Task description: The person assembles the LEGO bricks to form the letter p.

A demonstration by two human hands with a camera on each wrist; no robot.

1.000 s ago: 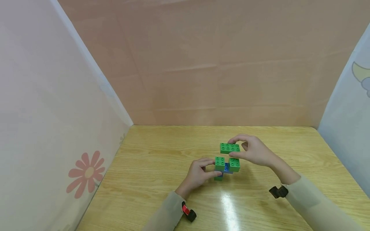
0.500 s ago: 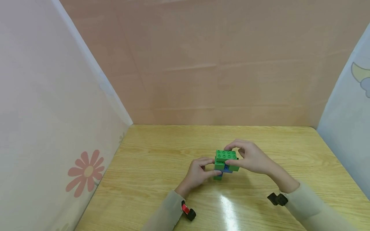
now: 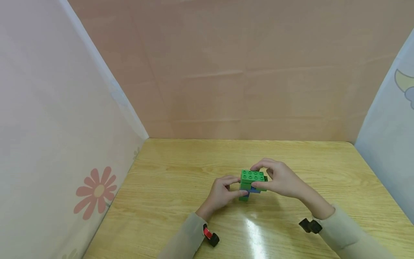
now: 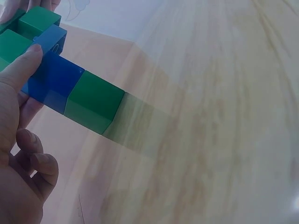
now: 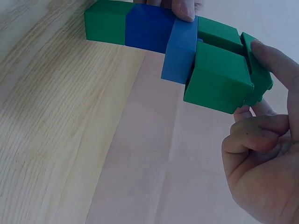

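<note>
A small tower of toy building bricks stands on the table. From the bottom up it has a green brick (image 4: 95, 102), a dark blue brick (image 4: 56, 81), a wider light blue brick (image 5: 180, 56), and two green bricks side by side, the nearer green brick (image 5: 217, 77) overhanging. My left hand (image 3: 221, 196) grips the tower at its blue part between thumb and fingers. Across the top lies a longer studded green brick (image 3: 252, 176), pinched by my right hand (image 3: 279, 180). In the right wrist view a narrow gap shows between this brick and those below.
The wood-grain table (image 3: 181, 162) spreads around the tower, with glare near the front. A plain pinkish cloth (image 3: 210, 90) hangs behind it. A pale panel with a flower print (image 3: 98, 190) borders the left side, and another pale panel (image 3: 388, 144) the right.
My right hand has brought the long green brick down and slightly left, from above the tower onto its two upper green bricks. My left hand keeps its grip on the tower.
</note>
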